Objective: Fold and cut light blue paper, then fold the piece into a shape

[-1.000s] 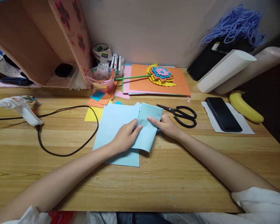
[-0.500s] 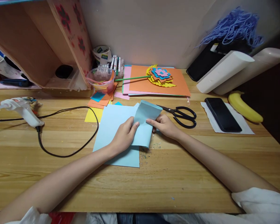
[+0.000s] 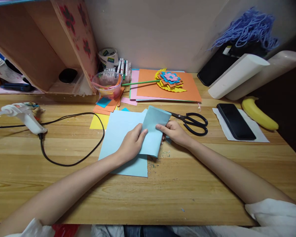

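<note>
A folded light blue paper (image 3: 151,140) is held upright and slightly tilted between both hands. My left hand (image 3: 131,141) grips its left side, thumb on the near face. On the right edge my right hand (image 3: 174,132) pinches it, thumb in front and the other fingers partly hidden behind. Beneath lies a larger light blue sheet (image 3: 120,128) flat on the table. Black-handled scissors (image 3: 194,123) rest just right of my right hand, their tips hidden behind the paper.
A white glue gun (image 3: 24,117) with a looping black cable lies left. Behind are a clear cup (image 3: 107,85), coloured sheets (image 3: 145,89) and a layered paper flower (image 3: 171,79). A phone (image 3: 235,121), a banana (image 3: 259,113) and white rolls (image 3: 238,77) are at right.
My right hand has shifted very slightly right along with the paper's right side. The grip of both hands on the folded paper is unchanged.
</note>
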Action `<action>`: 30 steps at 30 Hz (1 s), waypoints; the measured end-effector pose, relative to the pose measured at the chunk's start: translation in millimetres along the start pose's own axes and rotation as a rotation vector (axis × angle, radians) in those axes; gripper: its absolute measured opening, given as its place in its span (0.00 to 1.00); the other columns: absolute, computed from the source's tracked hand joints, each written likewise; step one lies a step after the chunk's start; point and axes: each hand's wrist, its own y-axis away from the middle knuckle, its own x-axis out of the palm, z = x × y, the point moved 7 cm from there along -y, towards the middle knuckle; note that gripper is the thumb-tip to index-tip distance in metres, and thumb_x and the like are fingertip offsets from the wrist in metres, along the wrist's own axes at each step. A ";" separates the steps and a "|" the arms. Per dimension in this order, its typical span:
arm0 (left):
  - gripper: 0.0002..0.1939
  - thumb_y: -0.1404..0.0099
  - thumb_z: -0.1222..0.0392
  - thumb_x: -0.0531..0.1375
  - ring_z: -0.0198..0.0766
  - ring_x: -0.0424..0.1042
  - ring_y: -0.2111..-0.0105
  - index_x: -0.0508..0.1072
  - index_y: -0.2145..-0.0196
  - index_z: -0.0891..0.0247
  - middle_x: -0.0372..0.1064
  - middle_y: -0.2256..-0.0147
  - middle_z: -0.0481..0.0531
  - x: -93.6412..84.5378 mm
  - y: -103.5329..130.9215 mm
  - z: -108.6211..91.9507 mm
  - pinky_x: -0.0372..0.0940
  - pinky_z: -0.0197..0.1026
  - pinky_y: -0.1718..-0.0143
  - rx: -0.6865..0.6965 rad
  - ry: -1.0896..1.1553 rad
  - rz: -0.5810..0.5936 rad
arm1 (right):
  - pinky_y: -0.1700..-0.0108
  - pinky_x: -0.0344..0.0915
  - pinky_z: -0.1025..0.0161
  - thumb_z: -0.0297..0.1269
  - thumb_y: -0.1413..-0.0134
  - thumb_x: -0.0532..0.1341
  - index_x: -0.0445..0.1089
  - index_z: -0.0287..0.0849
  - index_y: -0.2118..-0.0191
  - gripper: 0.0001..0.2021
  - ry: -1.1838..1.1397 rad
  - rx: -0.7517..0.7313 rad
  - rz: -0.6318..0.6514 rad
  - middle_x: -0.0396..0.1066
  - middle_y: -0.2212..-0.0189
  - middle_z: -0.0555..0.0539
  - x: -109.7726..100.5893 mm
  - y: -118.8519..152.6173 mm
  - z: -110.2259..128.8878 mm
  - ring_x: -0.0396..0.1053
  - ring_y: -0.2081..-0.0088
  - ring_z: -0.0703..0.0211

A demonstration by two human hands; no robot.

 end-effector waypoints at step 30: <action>0.13 0.33 0.53 0.44 0.35 0.57 0.75 0.53 0.74 0.60 0.57 0.75 0.46 5.5 -1.2 1.9 0.52 0.36 0.72 0.015 -0.136 0.083 | 0.81 0.48 0.68 0.57 0.50 0.53 0.52 0.41 0.85 0.26 -0.013 -0.055 -0.094 0.52 0.86 0.54 -8.8 0.6 -0.1 0.48 0.82 0.69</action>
